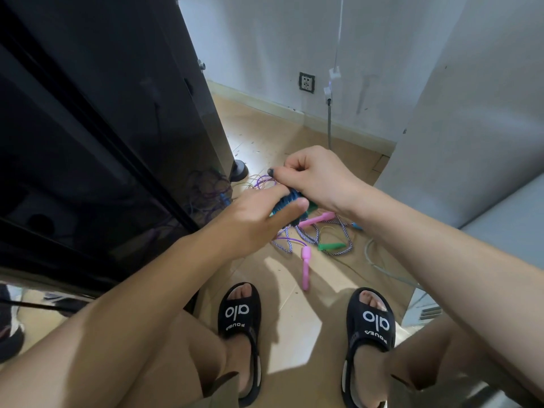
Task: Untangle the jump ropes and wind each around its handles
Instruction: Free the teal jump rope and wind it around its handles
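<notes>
Two black slides (240, 315) stand nearest, on the tiled floor (291, 319). Above them the left hand (253, 222) grips a blue wound rope bundle (287, 206), thumb across it, and the right hand (315, 175) has curled fingers pinching at the top of the same bundle. On the floor beyond lie two pink handles (306, 267), one green handle (331, 246), one striped rope (309, 235) and thin purple rope (263, 181). One wall socket (307, 81) is farthest.
</notes>
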Available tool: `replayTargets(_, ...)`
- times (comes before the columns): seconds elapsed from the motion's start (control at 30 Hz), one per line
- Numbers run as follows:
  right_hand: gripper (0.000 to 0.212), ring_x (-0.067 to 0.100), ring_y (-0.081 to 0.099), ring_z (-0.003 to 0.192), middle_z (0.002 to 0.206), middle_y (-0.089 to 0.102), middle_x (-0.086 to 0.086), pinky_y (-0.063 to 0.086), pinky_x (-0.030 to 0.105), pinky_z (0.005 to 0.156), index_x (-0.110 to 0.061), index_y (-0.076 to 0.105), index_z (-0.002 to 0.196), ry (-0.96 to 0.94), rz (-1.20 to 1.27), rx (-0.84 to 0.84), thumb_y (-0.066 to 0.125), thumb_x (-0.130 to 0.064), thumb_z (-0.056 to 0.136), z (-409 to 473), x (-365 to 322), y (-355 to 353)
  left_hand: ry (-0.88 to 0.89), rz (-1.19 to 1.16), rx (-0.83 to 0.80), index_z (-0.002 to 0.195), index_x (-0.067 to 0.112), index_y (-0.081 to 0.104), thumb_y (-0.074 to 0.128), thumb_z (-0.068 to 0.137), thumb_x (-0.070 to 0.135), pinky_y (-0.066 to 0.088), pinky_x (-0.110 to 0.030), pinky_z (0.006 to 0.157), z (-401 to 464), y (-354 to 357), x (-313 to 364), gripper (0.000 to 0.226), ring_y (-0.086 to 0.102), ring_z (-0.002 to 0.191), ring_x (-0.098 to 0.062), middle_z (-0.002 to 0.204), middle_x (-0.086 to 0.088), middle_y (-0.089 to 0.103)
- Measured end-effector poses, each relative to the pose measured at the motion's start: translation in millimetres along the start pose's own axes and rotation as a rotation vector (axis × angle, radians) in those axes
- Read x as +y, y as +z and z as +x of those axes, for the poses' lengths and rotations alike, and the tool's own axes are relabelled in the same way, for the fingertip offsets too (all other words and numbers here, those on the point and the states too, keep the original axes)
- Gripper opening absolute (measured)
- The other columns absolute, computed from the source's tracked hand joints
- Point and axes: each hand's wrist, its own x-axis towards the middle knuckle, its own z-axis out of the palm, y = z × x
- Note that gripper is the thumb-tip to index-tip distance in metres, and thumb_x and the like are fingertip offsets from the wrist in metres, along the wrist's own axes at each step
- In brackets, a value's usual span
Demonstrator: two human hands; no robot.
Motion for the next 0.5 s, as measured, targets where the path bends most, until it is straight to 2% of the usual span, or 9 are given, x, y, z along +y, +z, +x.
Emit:
replayTargets(0.07,0.043,0.014,0.025,0.056,0.059,0.034,0.006,0.021,0.031,0.052,-0.003,0.047,0.061,0.025,-0.012,-0.016,0.062,-0.029,0.092,-1.1,2.7,0.4,-0.027,-0.029,-0.014,0.072,0.027,0.051,0.044,0.103,0.051,0.04,-0.031,0.062,-1.1,0.2,2.3,0.04,0.049,0.062,-0.006,0.063,0.01,0.053)
replayTargets(0.13,0.042,0.014,0.026,0.054,0.058,0.035,0.005,0.022,0.031,0.05,-0.008,0.049,0.06,0.052,-0.02,-0.047,0.061,-0.032,0.093,-1.7,4.5,2.6,-0.051,-0.032,-0.034,0.07,0.024,0.051,0.045,0.105,0.044,0.034,-0.022,0.057,-2.2,0.2,5.3,0.041,0.048,0.058,-0.002,0.059,0.014,0.053)
replayTargets(0.17,0.042,0.015,0.026,0.054,0.057,0.036,0.005,0.022,0.03,0.049,-0.01,0.05,0.06,0.068,-0.017,-0.063,0.061,-0.033,0.093,-1.6,4.6,3.1,-0.047,-0.046,-0.031,0.067,0.022,0.048,0.046,0.105,0.041,0.032,-0.021,0.055,-2.4,-0.4,7.0,0.043,0.046,0.055,-0.001,0.056,0.013,0.05)
replayTargets(0.23,0.042,0.016,0.028,0.051,0.057,0.036,0.006,0.024,0.027,0.047,-0.012,0.049,0.058,0.108,0.058,-0.084,0.062,-0.032,0.093,0.2,4.7,1.7,-0.012,-0.132,0.007,0.066,0.01,0.042,0.049,0.104,0.037,0.032,-0.03,0.055,-1.4,-2.7,6.1,0.047,0.039,0.054,-0.006,0.058,0.001,0.04)
replayTargets(0.27,0.041,0.016,0.029,0.048,0.056,0.036,0.006,0.026,0.024,0.044,-0.013,0.05,0.058,0.132,0.133,-0.098,0.062,-0.03,0.093,1.3,5.3,-0.5,0.002,-0.187,0.028,0.068,0.004,0.042,0.048,0.101,0.036,0.032,-0.034,0.056,-1.4,-4.7,6.3,0.046,0.038,0.056,-0.011,0.062,-0.011,0.039)
replayTargets(0.3,0.038,0.015,0.032,0.043,0.055,0.039,0.006,0.028,0.02,0.042,-0.012,0.053,0.061,0.153,0.216,-0.13,0.061,-0.029,0.094,2.0,6.2,-3.2,0.002,-0.235,0.045,0.071,-0.001,0.045,0.047,0.099,0.035,0.032,-0.038,0.056,-1.5,-7.0,6.5,0.046,0.039,0.058,-0.014,0.066,-0.021,0.04)
replayTargets(0.37,0.031,0.013,0.037,0.038,0.059,0.047,0.01,0.03,0.017,0.037,-0.008,0.061,0.077,0.182,0.346,-0.232,0.057,-0.03,0.098,1.3,7.8,-7.5,-0.043,-0.326,0.044,0.081,-0.01,0.054,0.045,0.101,0.033,0.034,-0.038,0.054,-1.7,-11.3,7.9,0.049,0.042,0.06,-0.017,0.071,-0.029,0.049)
replayTargets(0.43,0.027,0.013,0.038,0.041,0.066,0.048,0.013,0.033,0.019,0.037,-0.011,0.06,0.087,0.209,0.408,-0.316,0.054,-0.034,0.1,-0.1,10.2,-7.8,-0.095,-0.392,0.032,0.087,-0.013,0.058,0.042,0.106,0.027,0.034,-0.029,0.049,-0.3,-15.4,6.1,0.047,0.045,0.052,-0.017,0.058,-0.018,0.057)
replayTargets(0.5,0.029,0.014,0.031,0.045,0.063,0.037,0.008,0.035,0.021,0.039,-0.018,0.053,0.078,0.236,0.472,-0.343,0.053,-0.036,0.101,0.0,12.4,-6.5,-0.153,-0.413,-0.004,0.086,-0.011,0.062,0.038,0.108,0.025,0.035,-0.021,0.043,2.0,-19.8,3.9,0.048,0.042,0.042,-0.013,0.048,-0.003,0.057)
